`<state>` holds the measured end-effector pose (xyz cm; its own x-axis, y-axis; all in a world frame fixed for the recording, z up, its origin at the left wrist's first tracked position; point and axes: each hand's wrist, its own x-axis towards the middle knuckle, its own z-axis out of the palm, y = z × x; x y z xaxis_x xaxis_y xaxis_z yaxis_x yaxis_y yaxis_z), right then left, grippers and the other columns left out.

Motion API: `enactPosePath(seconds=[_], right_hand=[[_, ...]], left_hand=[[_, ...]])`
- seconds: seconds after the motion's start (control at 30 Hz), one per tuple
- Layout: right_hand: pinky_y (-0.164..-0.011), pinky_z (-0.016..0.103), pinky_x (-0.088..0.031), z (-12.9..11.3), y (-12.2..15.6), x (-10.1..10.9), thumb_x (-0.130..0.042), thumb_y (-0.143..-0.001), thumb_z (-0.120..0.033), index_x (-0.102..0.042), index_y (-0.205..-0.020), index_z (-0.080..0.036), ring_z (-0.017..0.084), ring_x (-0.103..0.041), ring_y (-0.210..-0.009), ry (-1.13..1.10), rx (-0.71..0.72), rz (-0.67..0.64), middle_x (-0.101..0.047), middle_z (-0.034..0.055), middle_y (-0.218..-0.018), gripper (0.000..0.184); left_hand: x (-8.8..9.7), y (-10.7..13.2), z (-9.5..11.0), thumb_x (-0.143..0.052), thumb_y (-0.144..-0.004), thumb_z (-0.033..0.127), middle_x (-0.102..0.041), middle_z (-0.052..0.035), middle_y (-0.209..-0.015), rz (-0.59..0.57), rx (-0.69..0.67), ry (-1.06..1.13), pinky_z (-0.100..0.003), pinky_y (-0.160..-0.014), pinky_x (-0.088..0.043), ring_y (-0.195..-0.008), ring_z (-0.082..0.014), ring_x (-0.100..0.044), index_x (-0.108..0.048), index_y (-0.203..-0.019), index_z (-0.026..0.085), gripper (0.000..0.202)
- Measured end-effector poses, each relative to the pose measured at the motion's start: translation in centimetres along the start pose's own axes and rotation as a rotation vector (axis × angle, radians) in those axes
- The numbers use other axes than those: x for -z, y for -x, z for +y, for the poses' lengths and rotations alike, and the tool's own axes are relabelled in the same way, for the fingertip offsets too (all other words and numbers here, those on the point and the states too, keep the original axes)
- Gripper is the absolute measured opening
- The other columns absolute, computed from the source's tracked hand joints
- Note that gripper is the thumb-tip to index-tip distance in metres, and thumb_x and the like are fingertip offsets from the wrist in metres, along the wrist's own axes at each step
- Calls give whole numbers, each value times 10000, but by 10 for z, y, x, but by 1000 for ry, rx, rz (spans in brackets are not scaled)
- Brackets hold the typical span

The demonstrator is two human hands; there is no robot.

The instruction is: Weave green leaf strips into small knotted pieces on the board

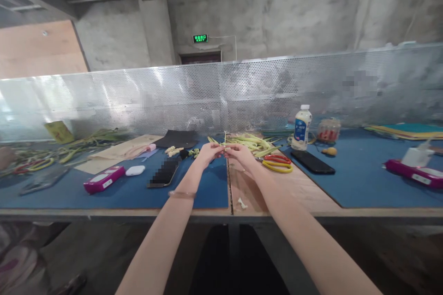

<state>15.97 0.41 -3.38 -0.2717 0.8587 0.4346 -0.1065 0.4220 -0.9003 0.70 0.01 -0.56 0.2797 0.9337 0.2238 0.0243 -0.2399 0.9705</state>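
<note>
In front of me, over the seam of the table, my left hand [209,154] and my right hand [240,153] meet, fingertips pinched together. Between them is a thin pale green strip [225,138], its upper end sticking up; its exact shape is too small to make out. Just behind my right hand lies a heap of pale green leaf strips [258,144]. Scissors with red and yellow handles [278,164] rest right of my right wrist. Small yellowish woven-looking pieces [174,151] lie left of my left hand.
A dark phone [163,173], a white case [135,170] and a magenta device [104,179] lie left. On the right are a bottle [301,129], a black phone [312,162] and a jar [328,130]. A perforated metal screen [256,83] closes off the back.
</note>
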Motion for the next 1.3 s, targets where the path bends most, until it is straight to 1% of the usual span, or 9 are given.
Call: enactPosePath(seconds=[0.17,0.47,0.63,0.8,1.03,1.3], right_hand=[[-720,353,-495,0,0,-1,-502,-855,-256,-543,-1040,-150,162,-586,-847,-1,-20,13,-579,55,-1034,217],[-725,355,-492,-7,4,-2,-498,-857,-261,-543,-1041,-153,163,-584,-851,33,-29,44,-576,56,-1040,219],[-710,350,-495,-6,3,0,-505,-853,-261,-541,-1042,-145,162,-587,-839,73,-15,74,-578,55,-1029,225],[-712,353,-495,-5,2,1,-506,-852,-264,-541,-1043,-144,165,-587,-843,119,-6,72,-578,54,-1030,229],[-695,344,-499,-4,1,2,-500,-856,-268,-536,-1046,-142,158,-591,-820,220,5,99,-582,53,-1012,231],[-683,333,-502,-5,0,0,-503,-854,-262,-546,-1026,-143,153,-591,-811,406,51,137,-586,50,-1000,213]], left_hand=[[0,1,0,-493,-831,280,-553,-74,-1056,-17,1,7,-369,-739,-484,-879,-175,-565,-510,-1076,138,283],[-3,3,4,-491,-832,277,-554,-72,-1050,-35,-21,22,-362,-728,-488,-867,-171,-568,-506,-1080,140,284],[-1,1,2,-492,-831,278,-555,-72,-1049,-45,-16,-17,-363,-729,-487,-868,-172,-568,-508,-1078,139,283],[2,1,1,-492,-831,282,-560,-69,-1036,-52,-6,-80,-359,-724,-488,-860,-169,-569,-517,-1062,137,274],[1,0,-1,-493,-831,281,-564,-67,-1025,-45,-22,-116,-353,-716,-490,-849,-165,-572,-520,-1056,135,269],[1,-5,-5,-491,-832,281,-561,-69,-1032,-5,-14,-104,-354,-717,-491,-852,-166,-571,-514,-1066,137,276]])
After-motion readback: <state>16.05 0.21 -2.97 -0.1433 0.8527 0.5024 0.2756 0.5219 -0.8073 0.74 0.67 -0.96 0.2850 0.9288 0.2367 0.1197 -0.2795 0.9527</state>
